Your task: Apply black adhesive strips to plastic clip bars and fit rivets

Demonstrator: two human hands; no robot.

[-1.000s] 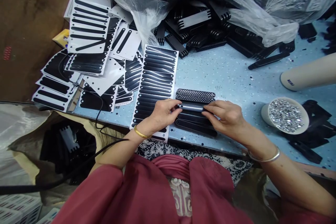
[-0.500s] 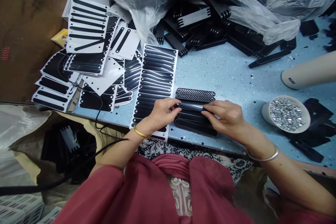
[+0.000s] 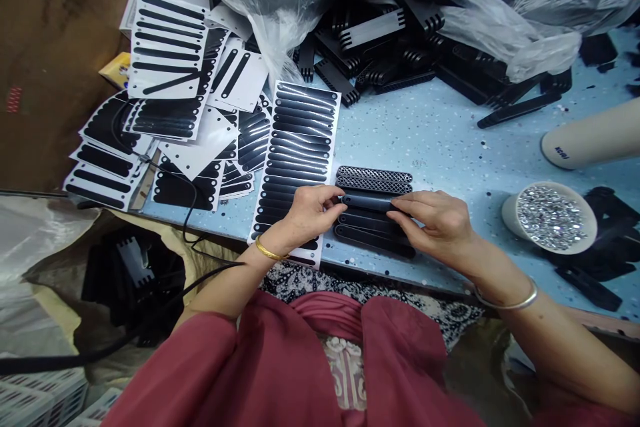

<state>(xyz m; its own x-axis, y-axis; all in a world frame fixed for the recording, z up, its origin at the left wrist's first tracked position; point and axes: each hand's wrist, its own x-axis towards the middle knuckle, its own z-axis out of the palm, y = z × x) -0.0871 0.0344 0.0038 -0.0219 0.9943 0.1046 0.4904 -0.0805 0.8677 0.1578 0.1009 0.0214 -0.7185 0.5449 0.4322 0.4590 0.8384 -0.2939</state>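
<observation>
Your left hand (image 3: 309, 215) and right hand (image 3: 440, 217) pinch opposite ends of a dark strip (image 3: 368, 202). The pale cylinder (image 3: 597, 132) bears dark lettering (image 3: 562, 152), too small to read surely.

2 hands (image 3: 310, 215), 1 held black strip (image 3: 367, 203), 2 lattice bars (image 3: 373, 174), 2 bangles (image 3: 271, 253), 1 bowl (image 3: 510, 215), 1 white cylinder (image 3: 590, 137).

strip (image 3: 369, 203): smooth, satin | sheet (image 3: 300, 147): glossy | bag (image 3: 285, 30): crinkled plastic | bits (image 3: 550, 217): shiny, metallic | sleeve (image 3: 190, 353): matt cloth
</observation>
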